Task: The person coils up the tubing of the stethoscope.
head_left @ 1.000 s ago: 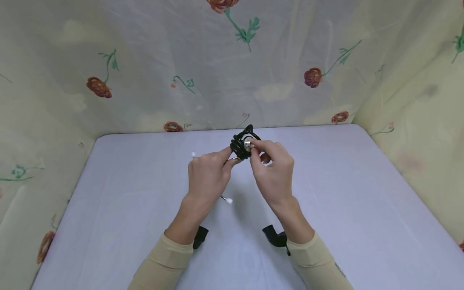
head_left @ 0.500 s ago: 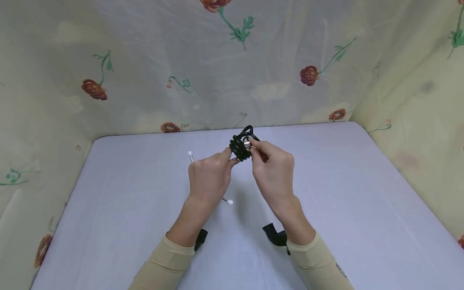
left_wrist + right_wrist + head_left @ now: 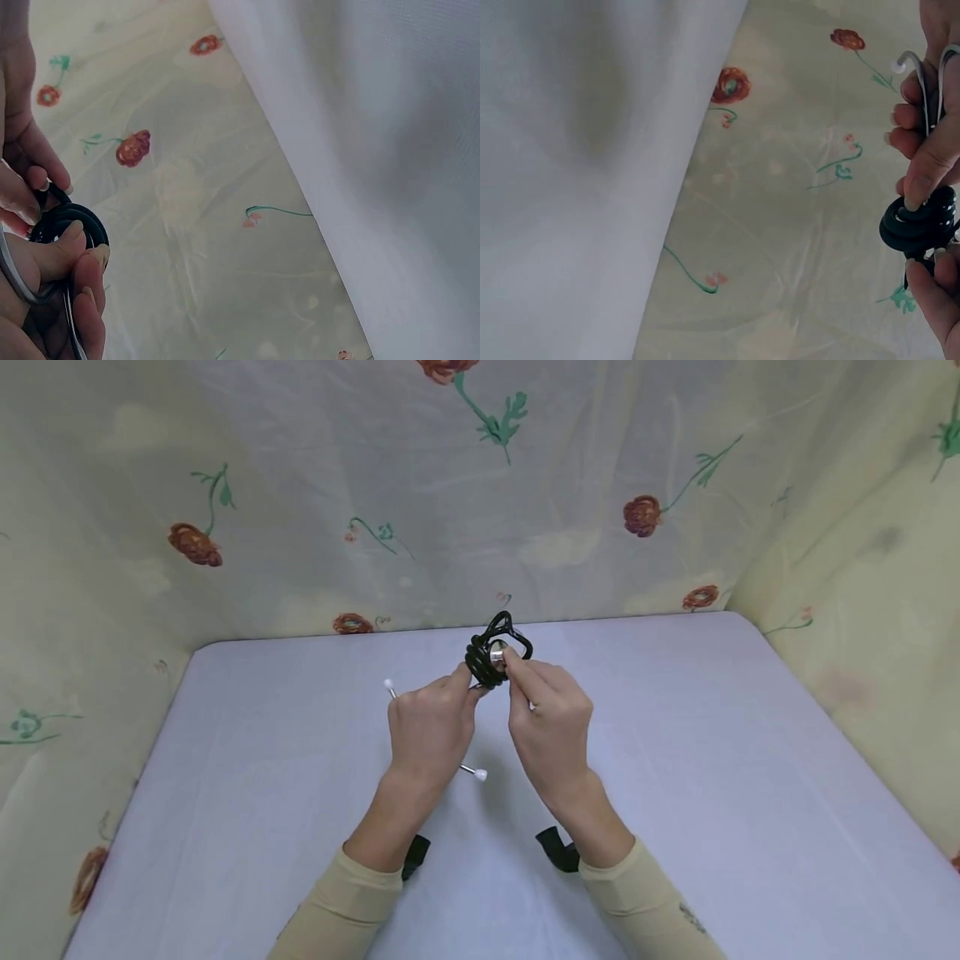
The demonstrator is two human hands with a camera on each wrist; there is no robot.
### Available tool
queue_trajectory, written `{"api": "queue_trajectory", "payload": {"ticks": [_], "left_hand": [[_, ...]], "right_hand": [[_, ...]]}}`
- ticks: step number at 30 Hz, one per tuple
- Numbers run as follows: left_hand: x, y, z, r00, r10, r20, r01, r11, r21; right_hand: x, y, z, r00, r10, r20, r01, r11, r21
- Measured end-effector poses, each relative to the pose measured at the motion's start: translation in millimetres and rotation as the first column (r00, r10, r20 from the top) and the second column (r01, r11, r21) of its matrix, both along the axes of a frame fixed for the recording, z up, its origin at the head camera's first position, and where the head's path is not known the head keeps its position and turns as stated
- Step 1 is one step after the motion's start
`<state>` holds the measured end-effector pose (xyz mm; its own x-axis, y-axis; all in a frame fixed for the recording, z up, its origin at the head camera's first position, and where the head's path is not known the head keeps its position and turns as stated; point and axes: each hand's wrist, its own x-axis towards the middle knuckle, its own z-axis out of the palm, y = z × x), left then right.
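Observation:
A stethoscope with black tubing (image 3: 480,662) wound into a tight coil is held up over the table in the head view. My left hand (image 3: 431,722) grips it by the coil and the metal ear tubes. White ear tips (image 3: 481,774) stick out on either side of that hand. With thumb and fingers, my right hand (image 3: 551,718) pinches the silver chest piece (image 3: 497,653) against the coil, where a loop of tubing stands up. In the right wrist view the left thumb presses on the coil (image 3: 919,221), and metal ear tubes (image 3: 924,97) run through the left fingers.
A white-covered table (image 3: 712,760) stretches beneath both hands. Pale curtains (image 3: 300,527) with printed flowers hang behind it and at the sides. Black curved pieces (image 3: 558,852) show beside each wrist.
My right hand has shifted slightly left, together with the chest piece and the coil. The left hand keeps its grip, and the ear tips have tilted a little.

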<state>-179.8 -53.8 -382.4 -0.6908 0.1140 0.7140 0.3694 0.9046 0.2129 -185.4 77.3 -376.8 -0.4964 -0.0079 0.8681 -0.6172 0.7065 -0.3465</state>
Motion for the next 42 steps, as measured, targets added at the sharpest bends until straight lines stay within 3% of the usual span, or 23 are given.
{"api": "queue_trajectory", "payload": {"ticks": [6,11,25,31,35,42], "left_hand": [[-0.9,0.0,-1.0,1.0,-0.02,0.009,0.02,1.0,0.022],[-0.3,-0.8,1.4,1.0,-0.006,0.001,0.006,1.0,0.009],[3.9,3.8,6.1,1.0,-0.026,0.007,0.026,0.999,-0.021],[4.3,4.1,5.1,1.0,-0.026,0.006,0.027,0.998,-0.051],[3.9,3.6,5.0,0.999,-0.044,0.0,0.044,0.998,-0.054],[4.3,3.3,5.0,0.998,-0.059,0.009,0.059,0.995,-0.076]], "right_hand": [[1.3,-2.7,-2.5,0.999,-0.046,-0.027,0.048,0.996,0.082],[4.8,-4.3,0.4,0.999,-0.034,-0.005,0.034,0.995,0.098],[5.3,0.7,2.4,0.999,-0.031,-0.022,0.03,0.999,-0.034],[3.9,5.9,6.5,0.992,0.075,0.106,-0.055,0.982,-0.178],[4.7,10.1,11.2,0.962,0.13,0.239,-0.073,0.97,-0.232],[3.5,17.1,18.6,0.902,0.144,0.408,-0.047,0.97,-0.238]]}}
